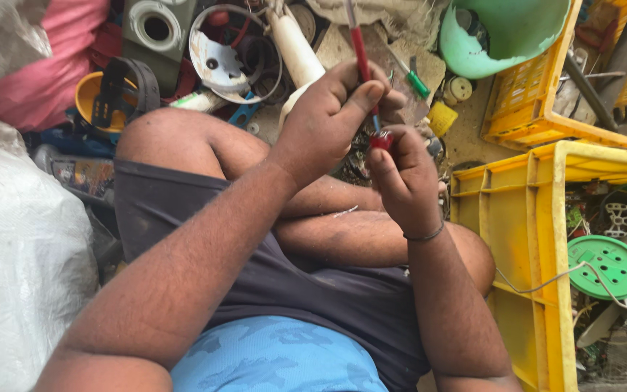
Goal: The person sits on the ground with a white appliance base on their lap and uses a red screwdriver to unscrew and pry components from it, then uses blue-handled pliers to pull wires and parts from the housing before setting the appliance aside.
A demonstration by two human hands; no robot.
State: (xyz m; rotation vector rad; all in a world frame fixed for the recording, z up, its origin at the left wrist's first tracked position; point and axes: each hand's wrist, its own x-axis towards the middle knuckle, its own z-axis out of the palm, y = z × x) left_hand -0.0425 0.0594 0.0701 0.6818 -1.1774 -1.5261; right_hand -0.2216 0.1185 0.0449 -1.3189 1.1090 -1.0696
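Floor setting, cluttered: scrap plastic and metal parts strewn across the ground ahead of a seated person, whose bent knees and dark shorts fill the middle of the view. Blue patterned shirt at the bottom edge.

Left hand (328,120): clenched around a red-handled screwdriver (361,54), thumb pressed along the shaft. Handle runs up and away toward the top edge; tip end points down toward the other hand.

Right hand (404,181): fingers curled, grasping a small red part (381,141) at the fingertips. A thin band sits at this wrist. The screwdriver's lower end meets the small red part; the exact point of contact is hidden by the fingers. Both hands held together above the knees, touching or nearly so.

Surroundings:
- Yellow plastic crate (524,218) just right of the right forearm, open top, holding a green round disc (607,265), a white part and loose wire.
- Second yellow crate (538,109) beyond it, tilted.
- Mint-green bowl (502,36) at top, resting against that second crate.
- Green-handled screwdriver (416,82) lying on the floor beyond the hands.
- White pipe (295,51) and a round metal ring (230,54) at top centre.
- Pink sack (52,65) top left; white sack (16,254) along the left edge.
- Yellow round container (92,98) beside the left knee, with a dark strap over it.
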